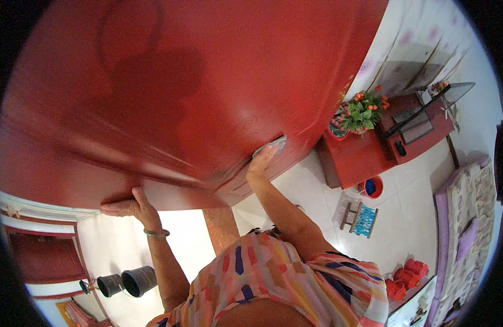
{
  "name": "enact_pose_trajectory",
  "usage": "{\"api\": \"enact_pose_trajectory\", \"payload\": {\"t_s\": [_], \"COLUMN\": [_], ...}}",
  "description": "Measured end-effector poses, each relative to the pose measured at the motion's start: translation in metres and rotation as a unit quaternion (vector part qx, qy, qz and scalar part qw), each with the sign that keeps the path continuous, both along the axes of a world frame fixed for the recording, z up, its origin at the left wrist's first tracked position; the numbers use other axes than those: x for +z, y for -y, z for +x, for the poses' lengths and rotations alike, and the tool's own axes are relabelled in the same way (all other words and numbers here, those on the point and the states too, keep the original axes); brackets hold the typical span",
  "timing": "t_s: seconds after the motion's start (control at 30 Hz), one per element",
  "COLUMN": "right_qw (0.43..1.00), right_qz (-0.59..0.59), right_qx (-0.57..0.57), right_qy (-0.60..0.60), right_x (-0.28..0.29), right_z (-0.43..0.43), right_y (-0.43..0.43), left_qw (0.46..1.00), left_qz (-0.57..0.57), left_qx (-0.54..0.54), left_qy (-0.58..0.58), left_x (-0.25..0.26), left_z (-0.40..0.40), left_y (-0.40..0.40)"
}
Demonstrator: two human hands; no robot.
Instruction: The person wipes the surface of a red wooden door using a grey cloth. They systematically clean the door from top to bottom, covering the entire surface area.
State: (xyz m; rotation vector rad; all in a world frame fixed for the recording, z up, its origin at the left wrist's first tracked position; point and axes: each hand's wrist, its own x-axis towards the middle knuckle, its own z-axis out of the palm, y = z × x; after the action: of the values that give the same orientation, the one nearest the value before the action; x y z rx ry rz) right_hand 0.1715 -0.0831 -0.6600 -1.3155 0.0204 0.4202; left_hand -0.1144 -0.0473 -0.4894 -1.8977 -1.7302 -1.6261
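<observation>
A large red door panel (218, 94) with a carved pattern and moulded edges fills the upper part of the head view. My right hand (263, 159) presses a grey cloth (278, 143) flat against its lower right area; part of the cloth is hidden under the fingers. My left hand (135, 208), with a bangle at the wrist, rests on the panel's edge at the lower left, thumb apart from the fingers, and no object shows in it. A broad shadow lies across the upper panel.
To the right stand a red cabinet (357, 159) with a potted flower arrangement (362, 114) and a television (417, 112). On the tiled floor are a red bucket (378, 187), a woven stool (364, 220) and, at lower left, black buckets (139, 282). A sofa (451, 212) lines the right side.
</observation>
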Motion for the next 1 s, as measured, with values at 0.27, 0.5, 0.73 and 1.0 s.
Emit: {"api": "enact_pose_trajectory", "payload": {"t_s": [0.27, 0.5, 0.73, 1.0], "right_qw": [0.974, 0.942, 0.676, 0.559], "right_qz": [0.06, -0.062, 0.053, 0.126], "right_qx": [0.15, 0.322, 0.227, 0.013], "right_qy": [-0.16, 0.076, 0.699, 0.819], "right_x": [-0.009, 0.089, 0.19, 0.391], "right_z": [-0.16, -0.199, -0.165, -0.127], "right_y": [-0.007, 0.034, 0.018, -0.016], "left_qw": [1.0, 1.0, 1.0, 0.993], "left_qz": [0.013, 0.0, 0.022, -0.031], "left_qx": [-0.004, -0.01, 0.001, -0.113], "left_qy": [0.021, -0.012, -0.021, 0.032], "left_x": [0.0, -0.005, 0.011, 0.035], "left_z": [0.003, 0.001, 0.005, -0.005], "left_y": [0.0, -0.001, 0.018, 0.047]}}
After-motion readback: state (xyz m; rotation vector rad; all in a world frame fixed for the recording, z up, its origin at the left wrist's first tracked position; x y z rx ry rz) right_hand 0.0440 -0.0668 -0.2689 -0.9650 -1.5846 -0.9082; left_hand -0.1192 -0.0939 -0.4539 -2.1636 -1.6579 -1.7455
